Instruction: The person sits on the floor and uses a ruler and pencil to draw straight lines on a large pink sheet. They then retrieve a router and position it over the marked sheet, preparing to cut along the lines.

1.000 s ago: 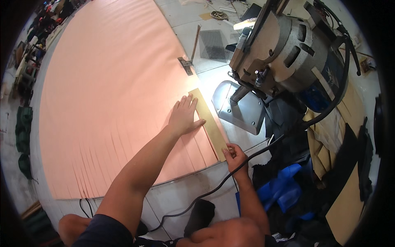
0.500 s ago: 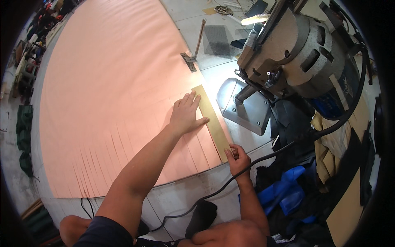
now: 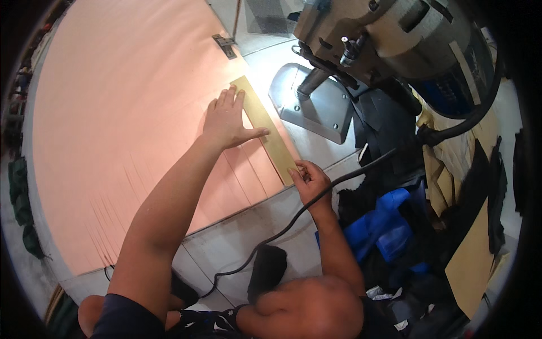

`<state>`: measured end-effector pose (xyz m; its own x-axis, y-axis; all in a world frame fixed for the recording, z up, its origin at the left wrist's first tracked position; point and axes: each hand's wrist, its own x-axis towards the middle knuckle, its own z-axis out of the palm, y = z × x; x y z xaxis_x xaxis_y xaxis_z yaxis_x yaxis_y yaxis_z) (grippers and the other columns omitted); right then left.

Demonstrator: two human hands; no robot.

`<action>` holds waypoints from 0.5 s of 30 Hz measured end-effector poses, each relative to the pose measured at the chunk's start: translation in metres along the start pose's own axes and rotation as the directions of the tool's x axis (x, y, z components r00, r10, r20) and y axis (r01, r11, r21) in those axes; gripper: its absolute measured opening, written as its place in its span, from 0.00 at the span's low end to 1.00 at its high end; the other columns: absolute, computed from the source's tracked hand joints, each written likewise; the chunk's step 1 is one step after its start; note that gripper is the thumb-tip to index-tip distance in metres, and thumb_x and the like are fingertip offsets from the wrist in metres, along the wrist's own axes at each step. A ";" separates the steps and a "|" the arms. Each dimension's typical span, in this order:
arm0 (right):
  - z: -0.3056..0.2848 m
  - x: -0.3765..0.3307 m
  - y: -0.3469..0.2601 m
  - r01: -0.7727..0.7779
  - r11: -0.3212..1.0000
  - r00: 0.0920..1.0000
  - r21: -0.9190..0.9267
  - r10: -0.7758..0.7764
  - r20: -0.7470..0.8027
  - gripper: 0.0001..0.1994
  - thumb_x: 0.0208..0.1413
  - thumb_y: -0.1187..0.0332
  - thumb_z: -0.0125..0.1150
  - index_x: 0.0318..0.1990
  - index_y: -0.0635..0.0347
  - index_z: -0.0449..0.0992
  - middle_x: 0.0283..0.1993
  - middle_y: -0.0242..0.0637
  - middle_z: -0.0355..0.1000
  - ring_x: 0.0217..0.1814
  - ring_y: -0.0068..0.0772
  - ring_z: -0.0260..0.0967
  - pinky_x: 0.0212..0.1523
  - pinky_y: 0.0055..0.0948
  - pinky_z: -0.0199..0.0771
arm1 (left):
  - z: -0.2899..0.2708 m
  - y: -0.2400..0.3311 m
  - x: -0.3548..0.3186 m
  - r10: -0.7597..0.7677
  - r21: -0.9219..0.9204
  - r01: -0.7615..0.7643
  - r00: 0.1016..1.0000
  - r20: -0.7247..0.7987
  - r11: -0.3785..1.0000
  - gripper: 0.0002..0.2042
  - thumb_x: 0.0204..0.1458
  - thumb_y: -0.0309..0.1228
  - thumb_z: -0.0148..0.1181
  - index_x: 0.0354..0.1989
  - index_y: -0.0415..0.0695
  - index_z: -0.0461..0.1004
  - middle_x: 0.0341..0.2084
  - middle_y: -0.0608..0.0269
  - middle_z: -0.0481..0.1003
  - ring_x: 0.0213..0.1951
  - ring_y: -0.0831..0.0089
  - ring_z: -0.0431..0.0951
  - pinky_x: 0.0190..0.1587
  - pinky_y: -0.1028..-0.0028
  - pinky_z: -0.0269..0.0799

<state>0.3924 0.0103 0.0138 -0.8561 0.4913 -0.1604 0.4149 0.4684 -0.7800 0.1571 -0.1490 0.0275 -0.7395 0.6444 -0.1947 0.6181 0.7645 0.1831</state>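
Holding straight tan strip on slit pink sheeting, left hand splayed, right hand pinching its end

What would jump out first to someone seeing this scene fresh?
The broad pink sheet, filling the left and middle of the view. Next, the bulky grey machine at upper right, standing over its metal base plate. Then the left hand and right hand, both at a tan strip along the sheet's right edge.
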 end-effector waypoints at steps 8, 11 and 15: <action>-0.001 -0.003 0.000 0.035 0.999 0.999 0.017 -0.035 -0.006 0.13 0.59 0.62 0.70 0.47 0.57 0.81 0.33 0.41 0.75 0.32 0.43 0.73 0.35 0.38 0.74 | 0.000 0.011 0.000 -0.062 0.060 0.057 0.994 0.086 0.997 0.68 0.35 0.79 0.64 0.79 0.43 0.48 0.77 0.37 0.46 0.78 0.44 0.46 0.77 0.50 0.46; -0.001 -0.003 0.000 0.016 1.000 1.000 0.007 -0.016 0.001 0.14 0.58 0.61 0.70 0.47 0.57 0.81 0.33 0.41 0.75 0.33 0.44 0.74 0.35 0.39 0.74 | -0.005 0.015 0.001 -0.054 0.059 0.048 0.993 0.104 0.997 0.65 0.35 0.78 0.64 0.79 0.50 0.49 0.77 0.37 0.46 0.78 0.44 0.46 0.77 0.48 0.45; 0.002 -0.003 0.005 0.026 0.998 1.000 -0.053 -0.027 -0.005 0.15 0.58 0.60 0.70 0.49 0.55 0.81 0.35 0.41 0.76 0.34 0.45 0.75 0.36 0.40 0.75 | -0.006 0.018 0.002 -0.047 0.127 0.033 0.993 0.110 0.991 0.64 0.36 0.77 0.64 0.79 0.51 0.51 0.76 0.35 0.47 0.78 0.43 0.46 0.77 0.46 0.42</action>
<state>0.3966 0.0098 0.0095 -0.8653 0.4823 -0.1366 0.4081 0.5196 -0.7506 0.1649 -0.1343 0.0363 -0.7341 0.6053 -0.3078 0.6221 0.7812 0.0524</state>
